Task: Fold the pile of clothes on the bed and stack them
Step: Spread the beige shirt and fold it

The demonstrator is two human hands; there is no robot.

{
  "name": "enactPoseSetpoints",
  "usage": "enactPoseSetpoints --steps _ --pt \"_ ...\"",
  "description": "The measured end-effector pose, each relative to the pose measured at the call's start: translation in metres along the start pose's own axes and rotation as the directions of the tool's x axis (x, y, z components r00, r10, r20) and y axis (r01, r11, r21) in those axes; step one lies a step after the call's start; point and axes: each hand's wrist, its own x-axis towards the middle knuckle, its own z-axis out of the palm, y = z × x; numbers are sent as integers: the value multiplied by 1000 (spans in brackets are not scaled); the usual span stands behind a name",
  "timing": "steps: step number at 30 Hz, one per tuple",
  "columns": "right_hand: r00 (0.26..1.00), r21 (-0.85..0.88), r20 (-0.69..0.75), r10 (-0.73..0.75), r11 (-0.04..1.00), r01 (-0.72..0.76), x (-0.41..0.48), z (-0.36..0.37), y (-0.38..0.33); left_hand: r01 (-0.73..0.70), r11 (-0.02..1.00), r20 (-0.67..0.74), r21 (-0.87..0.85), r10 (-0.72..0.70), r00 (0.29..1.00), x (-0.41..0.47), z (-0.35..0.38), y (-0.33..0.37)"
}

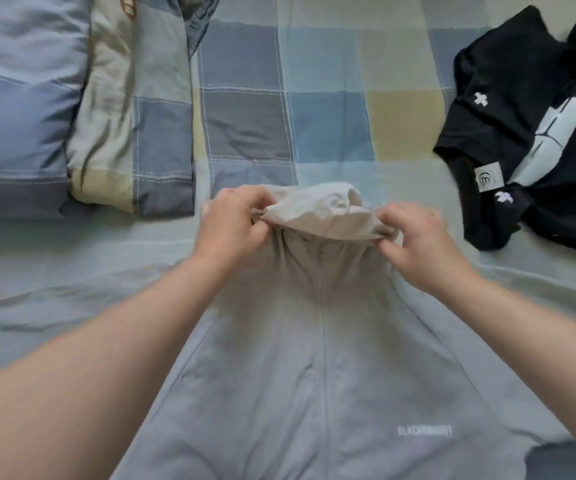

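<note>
On the bed [331, 109], a grey hoodie [314, 375] lies flat in the near middle, its zip line running straight up from the bottom edge toward the hood [317, 216]. White lettering [425, 430], too blurred to read, sits low on its right side. The left hand [231, 220] pinches the hood's left edge with curled fingers and thumb. The right hand [414, 237] pinches the right edge the same way, and the pale lining bunches up between them. Black clothes [497, 126] lie crumpled at the far right, well apart from the hoodie, with a white label [489, 176] showing. At the left, a blue pillow [13, 98] rests beside a folded checked quilt [134, 116].
</note>
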Motion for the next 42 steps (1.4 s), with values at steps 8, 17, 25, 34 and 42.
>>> enactPoseSetpoints --steps 8,17,25,34,42 --pt "774 -378 633 14 878 294 -95 35 5 -485 758 508 437 237 828 -136 41 -30" --pt "999 -277 -40 6 961 -17 -78 78 -7 -186 883 71 431 173 982 -101 77 -12" --pt "941 -357 298 159 933 -44 -95 126 41 -133 834 129 536 75 989 -110 120 -54" --pt "899 -399 426 102 913 86 -184 131 38 -428 742 408 516 227 885 -172 111 -71" --pt "848 -344 517 117 936 81 -208 112 23 -392 762 511 515 94 854 -203 107 -38"
